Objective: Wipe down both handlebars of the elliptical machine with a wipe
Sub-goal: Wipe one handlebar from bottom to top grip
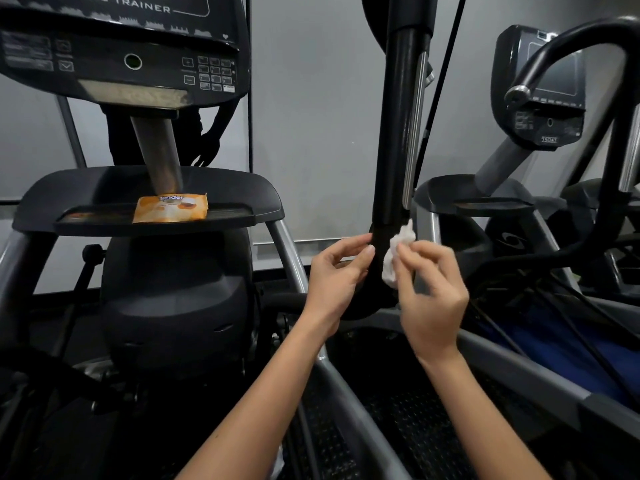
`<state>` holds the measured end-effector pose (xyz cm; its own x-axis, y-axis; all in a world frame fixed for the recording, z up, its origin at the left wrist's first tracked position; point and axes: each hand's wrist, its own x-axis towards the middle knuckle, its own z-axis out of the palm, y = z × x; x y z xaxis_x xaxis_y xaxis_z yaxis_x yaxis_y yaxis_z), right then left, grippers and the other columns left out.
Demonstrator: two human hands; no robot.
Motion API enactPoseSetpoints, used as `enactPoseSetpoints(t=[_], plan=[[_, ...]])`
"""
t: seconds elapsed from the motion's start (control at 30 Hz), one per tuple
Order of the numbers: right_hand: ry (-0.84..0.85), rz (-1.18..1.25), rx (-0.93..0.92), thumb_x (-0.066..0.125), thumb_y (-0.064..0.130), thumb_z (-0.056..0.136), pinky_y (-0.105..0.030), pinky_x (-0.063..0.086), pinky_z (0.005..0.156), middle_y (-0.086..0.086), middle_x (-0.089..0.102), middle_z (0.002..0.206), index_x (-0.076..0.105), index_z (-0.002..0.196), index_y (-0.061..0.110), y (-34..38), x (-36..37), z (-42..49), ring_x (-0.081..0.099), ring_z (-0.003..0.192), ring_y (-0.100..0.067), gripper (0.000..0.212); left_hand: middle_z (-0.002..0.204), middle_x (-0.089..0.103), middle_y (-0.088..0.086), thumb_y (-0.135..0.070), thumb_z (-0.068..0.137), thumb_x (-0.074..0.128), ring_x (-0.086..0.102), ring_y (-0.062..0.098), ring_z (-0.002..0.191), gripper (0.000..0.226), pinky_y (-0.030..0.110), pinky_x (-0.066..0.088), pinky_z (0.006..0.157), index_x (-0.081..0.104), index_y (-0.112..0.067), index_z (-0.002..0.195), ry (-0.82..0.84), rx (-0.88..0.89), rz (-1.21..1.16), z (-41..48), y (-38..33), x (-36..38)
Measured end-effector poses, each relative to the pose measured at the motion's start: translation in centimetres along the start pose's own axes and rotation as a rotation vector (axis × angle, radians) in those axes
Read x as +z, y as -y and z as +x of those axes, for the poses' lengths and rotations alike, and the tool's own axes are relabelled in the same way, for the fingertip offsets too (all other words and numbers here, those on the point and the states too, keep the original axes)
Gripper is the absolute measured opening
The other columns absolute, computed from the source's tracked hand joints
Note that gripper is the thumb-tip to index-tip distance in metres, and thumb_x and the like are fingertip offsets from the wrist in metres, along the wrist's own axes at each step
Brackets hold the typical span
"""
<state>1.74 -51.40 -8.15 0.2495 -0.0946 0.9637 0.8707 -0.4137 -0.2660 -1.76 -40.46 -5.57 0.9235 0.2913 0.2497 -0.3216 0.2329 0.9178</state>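
Right grip [433,296] pinching a crumpled white wipe [398,252] against the low end of the tall black handlebar [398,133], left grip [332,275] loose and spread, fingertips [369,250] touching the bar's other side

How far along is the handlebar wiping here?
Done: a wipe is out; the orange pack lies on the console shelf. In hand: the right hand holds the crumpled wipe against the lower end of the black handlebar, the left hand touching it. Left: the other handlebar, out of view, state unknown.
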Motion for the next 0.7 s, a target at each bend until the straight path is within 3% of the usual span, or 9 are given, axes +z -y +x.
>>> enactPoseSetpoints(t=[0.07,0.2,0.33,0.47,0.7], plan=[[0.032,-0.046,-0.059,0.065,-0.006,0.082,-0.026,0.05,0.082,-0.004,0.058,0.099,0.069,0.097,-0.006,-0.5,-0.2,-1.6,0.059,0.085,-0.022,0.016,0.096,0.067,0.004,-0.008,0.089,0.06,0.061,0.012,0.085,0.019,0.018,0.052,0.077,0.067,-0.025,0.094,-0.002,-0.001,-0.015,0.0,0.0,0.0],[0.064,-0.069,-0.107,0.061,0.0,0.085,-0.02,0.045,0.091,-0.005,0.055,0.105,0.068,0.099,-0.005,-0.7,-0.5,-2.5,0.057,0.091,-0.022,0.016,0.108,0.067,0.01,-0.009,0.089,0.06,0.063,0.015,0.092,0.018,0.022,0.052,0.084,0.067,-0.023,0.098,-0.002,-0.006,-0.001,0.0,0.0,0.0],[0.02,-0.091,-0.142,0.06,0.003,0.089,-0.018,0.043,0.089,-0.006,0.056,0.104,0.069,0.1,-0.005,0.0,0.6,1.1,0.055,0.09,-0.02,0.017,0.087,0.069,-0.002,-0.009,0.089,0.06,0.063,0.001,0.075,0.018,0.011,0.052,0.072,0.067,-0.017,0.103,0.003,-0.006,-0.033,0.2,0.2,0.0],[0.009,-0.086,-0.141,0.059,0.005,0.09,-0.015,0.041,0.09,-0.009,0.058,0.101,0.07,0.099,-0.005,0.5,0.8,1.1,0.054,0.091,-0.02,0.017,0.083,0.069,-0.005,-0.008,0.089,0.06,0.064,-0.002,0.071,0.021,0.011,0.051,0.069,0.067,-0.011,0.108,0.001,0.003,-0.047,0.3,0.4,0.0],[0.037,-0.032,-0.076,0.064,-0.002,0.084,-0.022,0.047,0.091,-0.01,0.061,0.099,0.069,0.097,-0.004,-0.5,-0.3,-3.6,0.059,0.091,-0.022,0.014,0.099,0.067,0.003,-0.007,0.089,0.06,0.064,0.008,0.082,0.02,0.014,0.053,0.073,0.067,-0.023,0.099,0.017,0.015,-0.017,0.2,0.4,-0.3]])
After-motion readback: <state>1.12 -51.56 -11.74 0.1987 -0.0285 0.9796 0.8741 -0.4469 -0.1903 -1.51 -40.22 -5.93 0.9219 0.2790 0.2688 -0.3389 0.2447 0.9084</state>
